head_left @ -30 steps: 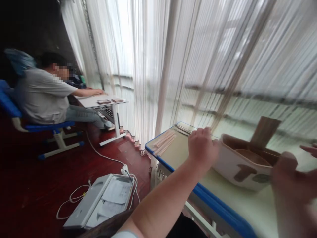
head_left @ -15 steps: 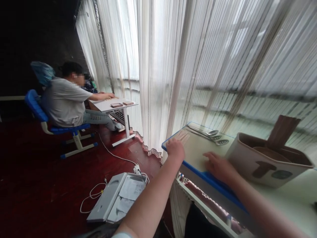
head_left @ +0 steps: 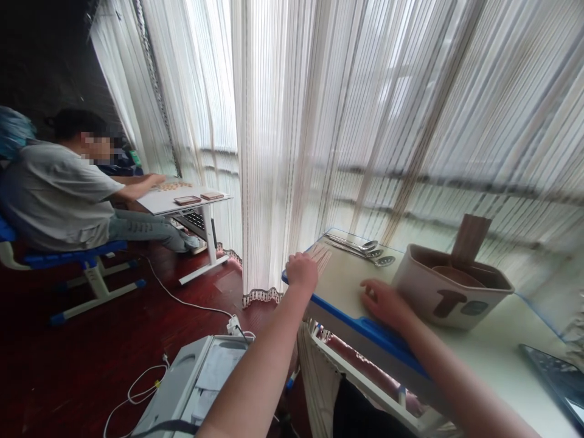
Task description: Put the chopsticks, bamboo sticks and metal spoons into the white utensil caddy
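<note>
In the head view, my left hand (head_left: 302,271) is at the table's left edge. Its fingers are curled around the near ends of several pale wooden chopsticks (head_left: 323,258), which fan out across the tabletop. Further right, my right hand (head_left: 384,302) rests by the front edge with fingers loosely bent and apart, nothing visible in them. Close beside it stands a cream-coloured bin (head_left: 422,286) holding a brown round-rimmed insert and an upright brown ribbed bundle (head_left: 472,240). Behind the hands lie several metal spoons (head_left: 370,253), some slotted, with their handles pointing left.
The pale table (head_left: 335,286) has a blue rim. A dark-screened device (head_left: 554,377) lies at its right. On the floor are an open grey case (head_left: 182,371) and a white cable (head_left: 182,299). Another person (head_left: 64,188) sits at a white table (head_left: 171,205) on the left.
The view has swung right, bringing the dark-screened device in. My right hand's fingers are more curled than before. My left hand stays at the chopsticks.
</note>
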`<state>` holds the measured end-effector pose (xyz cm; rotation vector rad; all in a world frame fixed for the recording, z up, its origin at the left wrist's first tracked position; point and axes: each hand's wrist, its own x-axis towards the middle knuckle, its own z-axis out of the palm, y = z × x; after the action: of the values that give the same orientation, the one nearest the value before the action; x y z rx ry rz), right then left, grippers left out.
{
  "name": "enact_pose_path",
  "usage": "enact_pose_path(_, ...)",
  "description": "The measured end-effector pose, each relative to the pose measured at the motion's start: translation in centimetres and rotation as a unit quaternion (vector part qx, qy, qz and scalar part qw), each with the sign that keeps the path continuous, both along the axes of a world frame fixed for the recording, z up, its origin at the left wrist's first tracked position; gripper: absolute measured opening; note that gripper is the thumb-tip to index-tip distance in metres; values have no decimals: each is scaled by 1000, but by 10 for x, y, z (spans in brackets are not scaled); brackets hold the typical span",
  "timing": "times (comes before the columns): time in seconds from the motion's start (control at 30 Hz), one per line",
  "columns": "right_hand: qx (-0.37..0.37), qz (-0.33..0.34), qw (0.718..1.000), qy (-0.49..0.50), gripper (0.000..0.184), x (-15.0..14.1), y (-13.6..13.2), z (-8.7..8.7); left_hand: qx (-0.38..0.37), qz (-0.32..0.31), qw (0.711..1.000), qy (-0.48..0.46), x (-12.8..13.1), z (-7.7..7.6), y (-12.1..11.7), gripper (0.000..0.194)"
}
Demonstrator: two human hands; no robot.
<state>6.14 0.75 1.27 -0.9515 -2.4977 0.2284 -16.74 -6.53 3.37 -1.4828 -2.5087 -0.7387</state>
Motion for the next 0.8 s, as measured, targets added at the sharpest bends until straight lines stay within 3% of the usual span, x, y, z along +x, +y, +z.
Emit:
enact_pose_path(0.17,-20,1,1000,-7,29,-1,5,-2,-76,-36,996,-44,-21,4,12,36)
enact_pose_path(0.4,-27,3,1000,-6,27,0,8,-4,-87,-35,993,-70,-24,-2,22,34)
enact_pose_path(0.6,-33,6,999,2,28,1,8,-5,-57,-31,993,-95,-19,0,22,25)
enact_pose_path(0.8,-37,2,999,13,30,1,10,-8,16,-25,994,-101,-7,6,16,29)
